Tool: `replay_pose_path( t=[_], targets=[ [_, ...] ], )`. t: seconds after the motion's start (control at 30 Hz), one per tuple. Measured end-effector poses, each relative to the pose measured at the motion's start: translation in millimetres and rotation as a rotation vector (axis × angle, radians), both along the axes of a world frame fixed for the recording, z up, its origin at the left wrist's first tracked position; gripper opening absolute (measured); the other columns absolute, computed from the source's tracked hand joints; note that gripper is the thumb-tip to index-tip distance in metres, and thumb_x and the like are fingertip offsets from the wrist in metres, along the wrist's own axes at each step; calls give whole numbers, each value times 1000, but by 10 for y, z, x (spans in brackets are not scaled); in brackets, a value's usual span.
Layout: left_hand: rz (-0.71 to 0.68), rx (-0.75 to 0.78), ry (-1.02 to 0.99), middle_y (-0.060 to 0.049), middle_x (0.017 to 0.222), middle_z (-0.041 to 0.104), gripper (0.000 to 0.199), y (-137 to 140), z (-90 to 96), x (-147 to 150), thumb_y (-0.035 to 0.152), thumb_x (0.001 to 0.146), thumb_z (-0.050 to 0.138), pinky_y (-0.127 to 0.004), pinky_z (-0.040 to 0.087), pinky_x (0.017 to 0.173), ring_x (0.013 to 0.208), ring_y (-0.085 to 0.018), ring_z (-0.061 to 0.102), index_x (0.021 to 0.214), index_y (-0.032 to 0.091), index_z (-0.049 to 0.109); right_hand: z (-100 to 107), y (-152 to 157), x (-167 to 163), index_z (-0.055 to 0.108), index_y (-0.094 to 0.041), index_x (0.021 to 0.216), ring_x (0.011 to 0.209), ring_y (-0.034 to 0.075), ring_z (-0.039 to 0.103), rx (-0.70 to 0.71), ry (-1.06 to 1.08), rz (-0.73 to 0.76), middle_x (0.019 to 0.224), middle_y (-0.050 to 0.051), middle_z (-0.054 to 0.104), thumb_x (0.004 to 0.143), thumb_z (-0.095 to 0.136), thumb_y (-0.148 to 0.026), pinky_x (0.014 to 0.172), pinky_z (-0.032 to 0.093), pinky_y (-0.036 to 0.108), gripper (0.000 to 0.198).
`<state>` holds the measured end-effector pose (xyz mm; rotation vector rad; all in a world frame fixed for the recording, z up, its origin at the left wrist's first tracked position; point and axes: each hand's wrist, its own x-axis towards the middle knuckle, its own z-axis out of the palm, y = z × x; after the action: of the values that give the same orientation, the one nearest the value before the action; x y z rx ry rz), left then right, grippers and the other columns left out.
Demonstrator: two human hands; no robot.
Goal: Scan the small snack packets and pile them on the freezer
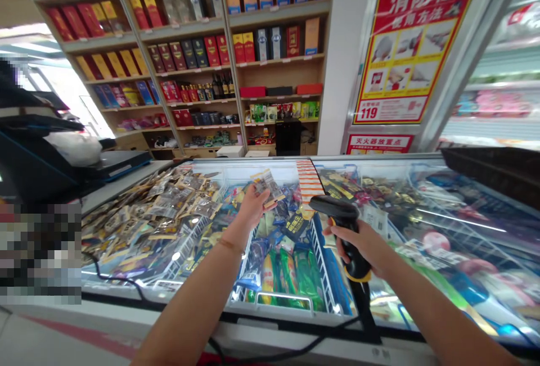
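Observation:
My left hand (253, 207) is closed on the edge of a small snack packet (270, 188), held up over the middle of the glass-topped freezer. My right hand (356, 242) wraps round the grip of a black barcode scanner (341, 212) with yellow trim. The scanner's head points left, towards the packet, and the two are apart. A strip of orange-and-white labels (310, 180) lies between them, further back. To the left, many similar packets (172, 203) lie heaped on the freezer top.
Below the glass, a white wire basket (323, 259) holds green and yellow packages (289, 273). The scanner's black cable (312, 346) runs along the front edge. Dark equipment with a scale-like plate (122, 163) stands at left, a black tray (493, 172) at right. Shelves (194, 26) of boxes line the back wall.

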<state>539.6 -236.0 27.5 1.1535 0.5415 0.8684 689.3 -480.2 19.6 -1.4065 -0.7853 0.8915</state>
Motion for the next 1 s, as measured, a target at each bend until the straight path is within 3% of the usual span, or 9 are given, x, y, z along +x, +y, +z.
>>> replay_pose_path(
  t=[0.1, 0.23, 0.33, 0.5, 0.67, 1.0],
  targets=[
    [-19, 19, -34, -1, 93, 71, 59, -5, -175, 96, 21, 52, 88, -40, 59, 85, 83, -18, 71, 101, 21, 57, 102, 123, -101, 63, -16, 99, 46, 13, 53, 20, -86, -62, 58, -3, 59, 73, 75, -43, 50, 44, 28, 39],
    [21, 74, -17, -1, 89, 70, 50, 115, -401, 68, 31, 55, 88, -38, 57, 87, 80, -15, 68, 98, 19, 66, 68, 266, -209, 62, -18, 89, 49, 13, 53, 82, -163, -113, 58, -3, 57, 71, 73, -44, 53, 45, 29, 33],
    [74, 94, -23, -3, 91, 70, 50, 186, -507, 66, 40, 55, 88, -39, 56, 88, 82, -16, 67, 96, 19, 69, 22, 272, -283, 61, -18, 85, 48, 13, 51, 13, -225, -79, 55, -3, 54, 73, 70, -48, 53, 45, 29, 34],
    [110, 62, -87, -5, 92, 71, 50, 224, -551, 112, 45, 55, 87, -40, 52, 94, 90, -19, 68, 93, 19, 69, 73, 202, -369, 61, -18, 87, 45, 13, 50, -103, -271, -85, 51, -4, 55, 73, 68, -50, 50, 43, 28, 36],
    [122, 47, -90, -4, 88, 70, 49, 216, -570, 121, 48, 55, 88, -39, 53, 93, 86, -18, 68, 88, 18, 68, 77, 237, -444, 61, -19, 81, 41, 14, 52, -163, -319, -58, 49, -2, 57, 77, 68, -43, 46, 40, 27, 25],
    [132, 89, -84, -5, 93, 73, 45, 245, -604, 141, 46, 63, 84, -36, 54, 93, 92, -19, 70, 94, 17, 70, 72, 238, -493, 61, -19, 77, 43, 16, 56, -173, -392, -124, 49, 0, 58, 80, 70, -35, 46, 41, 27, 18]
  ],
)
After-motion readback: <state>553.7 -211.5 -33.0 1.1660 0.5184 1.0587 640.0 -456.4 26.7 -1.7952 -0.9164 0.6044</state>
